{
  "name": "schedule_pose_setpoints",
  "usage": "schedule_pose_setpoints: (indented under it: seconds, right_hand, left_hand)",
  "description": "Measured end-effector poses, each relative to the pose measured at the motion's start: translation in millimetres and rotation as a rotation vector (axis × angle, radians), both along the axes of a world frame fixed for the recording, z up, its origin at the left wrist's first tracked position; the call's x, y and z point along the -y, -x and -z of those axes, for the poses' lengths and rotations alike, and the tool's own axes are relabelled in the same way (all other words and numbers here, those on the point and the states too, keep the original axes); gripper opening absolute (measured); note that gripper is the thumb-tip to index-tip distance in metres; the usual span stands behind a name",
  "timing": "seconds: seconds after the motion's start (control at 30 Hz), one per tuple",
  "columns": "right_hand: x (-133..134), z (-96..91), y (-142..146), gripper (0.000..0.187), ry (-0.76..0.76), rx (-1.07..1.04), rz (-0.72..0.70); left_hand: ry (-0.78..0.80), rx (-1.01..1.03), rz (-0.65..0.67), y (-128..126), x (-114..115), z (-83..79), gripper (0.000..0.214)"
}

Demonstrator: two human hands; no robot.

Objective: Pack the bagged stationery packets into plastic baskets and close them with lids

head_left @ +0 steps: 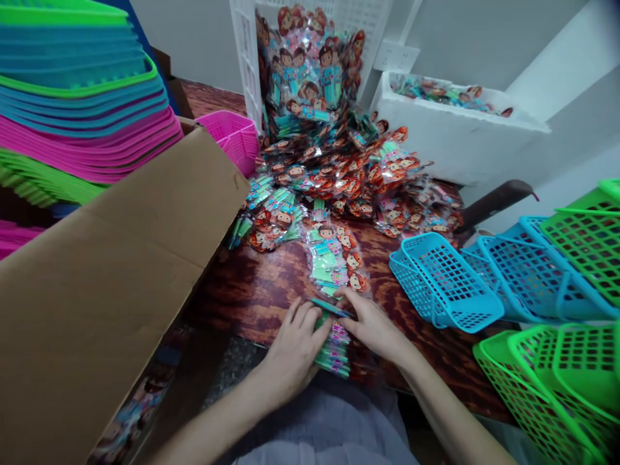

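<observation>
At the front edge of the table, a strip of clear plastic packets (332,265) printed with cartoon figures runs toward me. My left hand (293,342) curls its fingers over the strip's near part, which shows green and pink print. Across from it, my right hand (372,323) pinches the strip between thumb and fingers. A thin teal fold of the packets spans the gap between the two hands. The near end of the strip (334,358) hangs down toward my lap. What lies under my left palm is hidden.
A large heap of similar packets (329,161) spills from a white crate (246,64). A foam box (450,135) stands behind. Blue baskets (445,281) and green baskets (547,381) sit on the right. A cardboard box (121,271) and stacked baskets (82,139) fill the left.
</observation>
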State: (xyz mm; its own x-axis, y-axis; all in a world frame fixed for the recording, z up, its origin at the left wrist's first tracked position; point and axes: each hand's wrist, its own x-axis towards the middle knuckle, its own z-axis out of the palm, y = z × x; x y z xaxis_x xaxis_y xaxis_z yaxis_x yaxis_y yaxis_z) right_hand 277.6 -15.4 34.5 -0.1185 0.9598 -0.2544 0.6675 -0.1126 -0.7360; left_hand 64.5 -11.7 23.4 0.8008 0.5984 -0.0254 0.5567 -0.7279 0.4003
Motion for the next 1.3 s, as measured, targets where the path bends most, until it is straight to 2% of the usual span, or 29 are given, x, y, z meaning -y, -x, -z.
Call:
schedule_pose_setpoints:
  seconds: [0.1,0.2,0.3,0.37,0.4,0.47,0.53,0.63,0.7,0.8,0.93,1.0,1.17,1.3]
  right_hand:
    - [3.8,1.4,6.1,0.026,-0.046,0.049,-0.01]
    - [8.2,-0.5,8.2,0.026,-0.091,0.109,-0.061]
    - [1.1,-7.3,-1.9,0.018,-0.002,0.056,-0.174]
    - [-16.5,-12.1,-12.8,0.012,0.077,-0.019,-0.247]
    - [-29.3,-13.6,-17.6,0.019,0.071,-0.025,-0.243]
    - [-60.4,-13.7,-23.1,0.025,-0.066,0.083,-0.13]
    - [-93.5,-10.0,-22.1,0.03,-0.245,0.295,-0.027]
    - [-132.0,-2.3,-13.4,0.059,-0.281,0.574,-0.172]
    - [-145.5,0.2,-9.6,0.058,-0.242,0.672,-0.269]
    - [-151.4,-3.9,-15.2,0.049,-0.207,0.708,-0.31]
    - [-154.3,-19.4,-29.2,0.037,-0.177,0.754,-0.359]
    - [-157.2,-23.8,-28.2,0.037,-0.183,0.779,-0.402]
    - [-162.5,-13.6,-10.8,0.047,-0.183,0.807,-0.568]
    - [-161.0,-9.4,-9.1,0.04,-0.258,0.898,-0.562]
  left_hand:
    - [-0.088,-0.021,0.045,-2.2,-2.9,-2.6,0.061]
    - [-0.116,-0.061,0.114,-4.8,-9.4,-6.8,0.05]
    - [-0.064,-0.094,0.169,-4.7,-14.5,-9.5,0.057]
    - [-0.046,-0.104,0.18,-3.4,-15.7,-10.2,0.062]
    - [-0.045,-0.106,0.178,-2.7,-15.8,-10.2,0.063]
    - [-0.043,-0.106,0.174,-1.7,-15.7,-9.9,0.064]
    - [-0.036,-0.099,0.176,-0.9,-15.4,-9.2,0.067]
    - [-0.032,-0.075,0.178,-0.1,-14.8,-7.3,0.075]
    - [-0.028,-0.072,0.168,0.2,-14.1,-5.6,0.084]
    - [-0.009,-0.078,0.143,-0.7,-13.2,-3.6,0.094]
    - [0.039,-0.071,0.137,-3.7,-14.8,-4.2,0.082]
    - [0.056,-0.069,0.127,-4.7,-15.8,-4.8,0.079]
    - [0.098,-0.068,0.083,-3.2,-13.6,-2.9,0.085]
    - [0.132,-0.067,0.063,-0.5,-10.9,-0.6,0.085]
